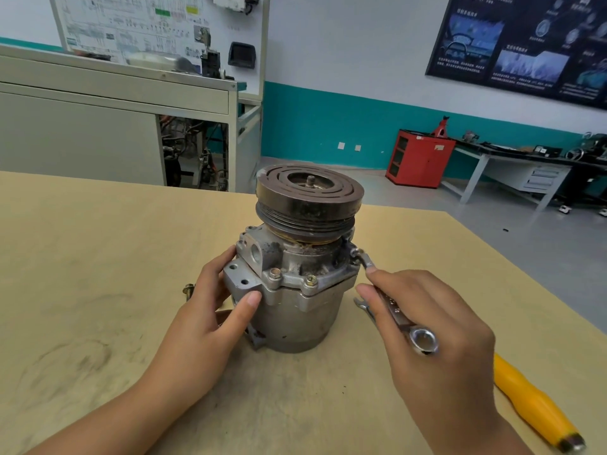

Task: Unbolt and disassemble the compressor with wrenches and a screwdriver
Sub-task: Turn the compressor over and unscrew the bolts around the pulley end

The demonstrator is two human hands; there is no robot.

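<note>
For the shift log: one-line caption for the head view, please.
Left hand steadies the upright compressor while the right hand holds a wrench at its right side.

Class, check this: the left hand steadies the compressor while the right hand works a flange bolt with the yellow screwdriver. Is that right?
No. The head view shows the right hand holding a wrench on that bolt; the yellow screwdriver lies on the table. The left hand does steady the compressor.

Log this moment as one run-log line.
left hand: steadies compressor | right hand: grips wrench, far end on right-side flange bolt | front bolts: two seated | loose bolt: on table, left | screwdriver: lying on table, right
</note>
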